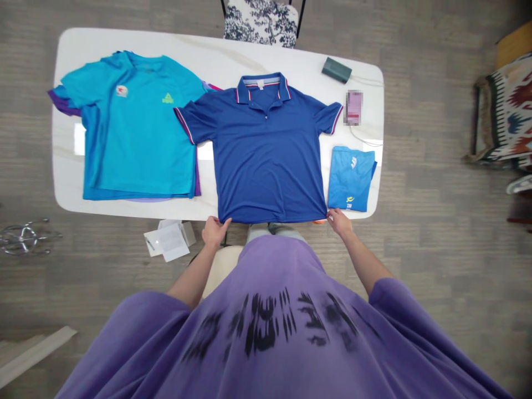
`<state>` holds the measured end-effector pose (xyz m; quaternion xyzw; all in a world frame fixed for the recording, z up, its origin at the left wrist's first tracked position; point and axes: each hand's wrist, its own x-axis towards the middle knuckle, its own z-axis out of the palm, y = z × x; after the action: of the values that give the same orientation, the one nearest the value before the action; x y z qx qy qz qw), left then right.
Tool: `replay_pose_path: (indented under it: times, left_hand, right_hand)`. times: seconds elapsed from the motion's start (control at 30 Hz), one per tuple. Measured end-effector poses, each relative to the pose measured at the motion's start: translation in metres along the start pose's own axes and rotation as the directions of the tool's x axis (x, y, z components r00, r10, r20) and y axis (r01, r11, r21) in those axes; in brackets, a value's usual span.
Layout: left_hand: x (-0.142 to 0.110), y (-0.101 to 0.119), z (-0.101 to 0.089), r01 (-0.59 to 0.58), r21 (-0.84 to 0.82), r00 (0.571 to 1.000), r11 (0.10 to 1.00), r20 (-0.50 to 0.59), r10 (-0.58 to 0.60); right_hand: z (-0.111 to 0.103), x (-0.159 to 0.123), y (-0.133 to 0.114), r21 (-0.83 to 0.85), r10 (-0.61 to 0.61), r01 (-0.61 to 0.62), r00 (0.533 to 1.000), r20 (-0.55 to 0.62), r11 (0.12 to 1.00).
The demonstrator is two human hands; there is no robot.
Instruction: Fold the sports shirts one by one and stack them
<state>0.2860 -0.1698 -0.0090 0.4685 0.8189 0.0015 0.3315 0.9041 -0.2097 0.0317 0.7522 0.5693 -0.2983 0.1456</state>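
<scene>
A dark blue polo shirt [266,155] lies spread flat, front up, in the middle of a white table [208,61], its collar toward the far edge. My left hand [215,230] pinches the shirt's bottom hem at its left corner, at the table's near edge. My right hand [338,220] pinches the hem at the right corner. Both hands are closed on the fabric. My purple shirt fills the bottom of the view.
A pile of turquoise and purple shirts [133,127] lies on the table's left. A folded light blue shirt [350,178] sits at the right, beyond it a phone [354,107] and a dark green case [336,70]. Papers [168,240] lie on the floor; a patterned chair [261,21] stands behind.
</scene>
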Motion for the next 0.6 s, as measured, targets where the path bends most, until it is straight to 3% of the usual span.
replay_pose_path:
  times: [0.1,0.2,0.27,0.47,0.6]
  left_hand:
    - [-0.013,0.019,0.036,0.300,-0.361,0.946,0.883,-0.005,-0.324]
    - [-0.018,0.034,0.065,0.354,-0.609,0.903,0.710,0.027,-0.428]
    - [-0.017,0.037,0.075,0.360,-0.650,0.895,0.669,0.039,-0.444]
    - [-0.020,0.018,0.064,0.356,-0.714,0.886,0.603,0.053,-0.460]
    - [-0.022,0.002,0.046,0.337,-0.710,0.914,0.618,0.088,-0.396]
  right_hand:
    - [0.004,-0.002,0.006,0.007,0.009,-0.009,1.000,0.020,1.000]
    - [0.012,-0.005,0.009,0.019,0.008,-0.008,1.000,0.015,1.000]
    - [0.016,-0.006,0.011,0.038,0.002,-0.001,1.000,-0.006,0.999]
    - [0.017,-0.012,0.015,0.081,-0.026,0.030,0.999,-0.046,0.996]
    - [0.017,-0.015,0.020,0.105,-0.054,0.061,0.996,-0.072,0.993]
